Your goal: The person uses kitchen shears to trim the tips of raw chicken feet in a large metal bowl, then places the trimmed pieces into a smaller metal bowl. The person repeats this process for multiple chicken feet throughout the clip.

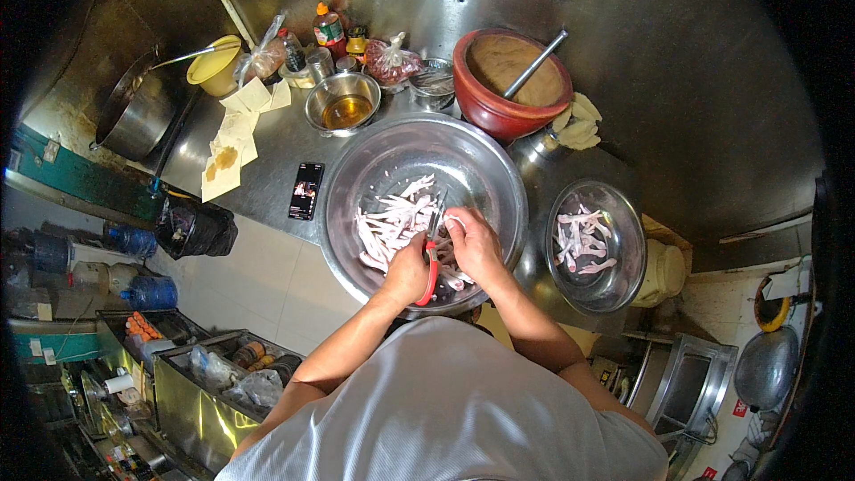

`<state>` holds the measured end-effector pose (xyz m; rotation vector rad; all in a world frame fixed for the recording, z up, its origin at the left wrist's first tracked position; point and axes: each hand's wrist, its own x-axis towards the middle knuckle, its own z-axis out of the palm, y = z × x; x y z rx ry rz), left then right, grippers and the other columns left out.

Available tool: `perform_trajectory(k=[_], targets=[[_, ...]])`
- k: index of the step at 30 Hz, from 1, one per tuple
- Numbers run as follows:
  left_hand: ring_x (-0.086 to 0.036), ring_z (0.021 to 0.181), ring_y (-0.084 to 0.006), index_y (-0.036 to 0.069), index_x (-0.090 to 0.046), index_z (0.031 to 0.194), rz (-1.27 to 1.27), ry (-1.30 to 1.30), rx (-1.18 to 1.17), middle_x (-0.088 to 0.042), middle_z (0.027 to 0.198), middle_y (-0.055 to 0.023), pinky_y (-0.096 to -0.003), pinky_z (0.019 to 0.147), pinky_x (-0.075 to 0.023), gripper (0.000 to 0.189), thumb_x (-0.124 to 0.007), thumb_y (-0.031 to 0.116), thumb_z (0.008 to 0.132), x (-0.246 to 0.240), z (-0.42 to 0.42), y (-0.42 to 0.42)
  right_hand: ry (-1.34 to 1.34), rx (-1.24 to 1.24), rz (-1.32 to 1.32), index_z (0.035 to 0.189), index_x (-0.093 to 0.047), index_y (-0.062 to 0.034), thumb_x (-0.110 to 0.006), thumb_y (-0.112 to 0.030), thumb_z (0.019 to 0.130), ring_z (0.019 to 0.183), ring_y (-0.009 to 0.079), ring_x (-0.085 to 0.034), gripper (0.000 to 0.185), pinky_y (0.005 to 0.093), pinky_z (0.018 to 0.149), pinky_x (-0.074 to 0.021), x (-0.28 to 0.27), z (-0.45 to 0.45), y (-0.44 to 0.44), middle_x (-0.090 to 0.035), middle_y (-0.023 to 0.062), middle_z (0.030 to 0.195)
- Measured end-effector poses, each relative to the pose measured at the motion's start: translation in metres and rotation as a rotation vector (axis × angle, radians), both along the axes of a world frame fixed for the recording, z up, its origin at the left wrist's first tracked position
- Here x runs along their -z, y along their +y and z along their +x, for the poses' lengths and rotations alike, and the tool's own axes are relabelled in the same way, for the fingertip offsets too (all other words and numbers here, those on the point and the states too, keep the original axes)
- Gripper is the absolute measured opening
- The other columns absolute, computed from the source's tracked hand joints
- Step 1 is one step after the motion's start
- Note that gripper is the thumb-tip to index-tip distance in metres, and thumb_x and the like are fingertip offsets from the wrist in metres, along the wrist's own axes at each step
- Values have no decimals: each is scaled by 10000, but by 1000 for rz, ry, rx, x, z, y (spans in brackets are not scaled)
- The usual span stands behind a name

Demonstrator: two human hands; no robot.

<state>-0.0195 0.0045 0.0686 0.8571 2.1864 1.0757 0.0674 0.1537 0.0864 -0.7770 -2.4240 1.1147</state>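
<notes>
Over a large stainless steel basin, my left hand grips a pair of scissors with red handles. The blades point away from me, beside my right hand. Between the fingertips of that hand is a pale chicken foot, mostly covered by the fingers. Many more raw chicken feet lie heaped in the basin below both hands. A smaller steel bowl to the right holds several chicken feet.
Behind the basin stands a red-brown mortar-like bowl with a metal rod. A steel bowl of amber liquid, sauce bottles and tied bags sit further left. A smartphone lies at the basin's left. A black-bagged bin hangs beyond the counter.
</notes>
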Motion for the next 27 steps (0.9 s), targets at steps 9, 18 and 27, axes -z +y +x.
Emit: perform_trajectory(k=[9, 18, 27], targets=[[-725, 937, -452, -47, -605, 1228, -44, 2, 8, -733, 976, -285, -481, 837, -560, 436, -725, 147, 857, 5, 7, 0, -24, -59, 73, 1222, -666, -65, -595, -176, 1039, 1060, 417, -672, 226, 469, 906, -541, 3, 2, 0, -688, 198, 1128], [-703, 1035, -478, -15, -565, 1368, 71, -10, -45, -725, 1050, -311, -505, 894, -566, 483, -655, 156, 924, 0, 9, -2, 46, 78, -120, 1185, -578, -37, -609, -124, 1026, 991, 430, -708, 184, 478, 880, -551, 34, 5, 10, -718, 231, 1063], [-695, 991, -493, -22, -566, 1320, -19, 134, 55, -708, 1016, -326, -555, 868, -546, 403, -589, 144, 954, -7, 10, 2, 52, 181, -314, 1126, -612, -26, -647, -138, 1016, 889, 304, -722, 161, 412, 820, -556, 48, 0, 11, -726, 175, 958]])
